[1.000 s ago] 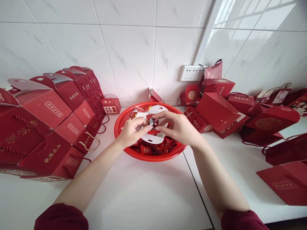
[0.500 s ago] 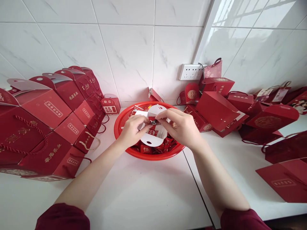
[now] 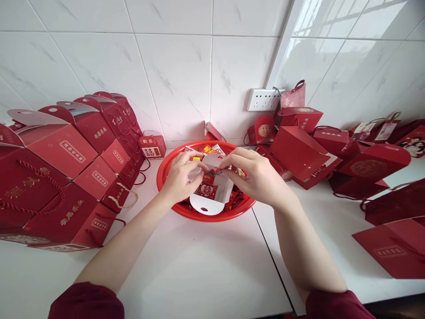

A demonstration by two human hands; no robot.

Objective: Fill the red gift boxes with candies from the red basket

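Over the red plastic basket (image 3: 212,218), my left hand (image 3: 181,178) and my right hand (image 3: 254,176) meet fingertip to fingertip. Both pinch a small, dark red wrapped candy (image 3: 215,171) by its two ends. Just under my fingers an open gift box (image 3: 208,207) rests in the basket, its white inside and holed flap facing up. Inside the box lie red packets with pale print (image 3: 209,191). More red wrapped sweets (image 3: 235,199) surround the box, partly covered by it and by my hands.
Stacked red gift boxes (image 3: 73,153) with cord handles fill the left side. A small red box (image 3: 152,147) stands by the tiled wall. More red boxes (image 3: 300,153) lie in a loose heap on the right. A socket strip (image 3: 264,99) is on the wall.
The open box has shifted a little toward me and to the left, showing more of its inside. The candy between my fingertips shows more plainly now. My hands have barely moved.
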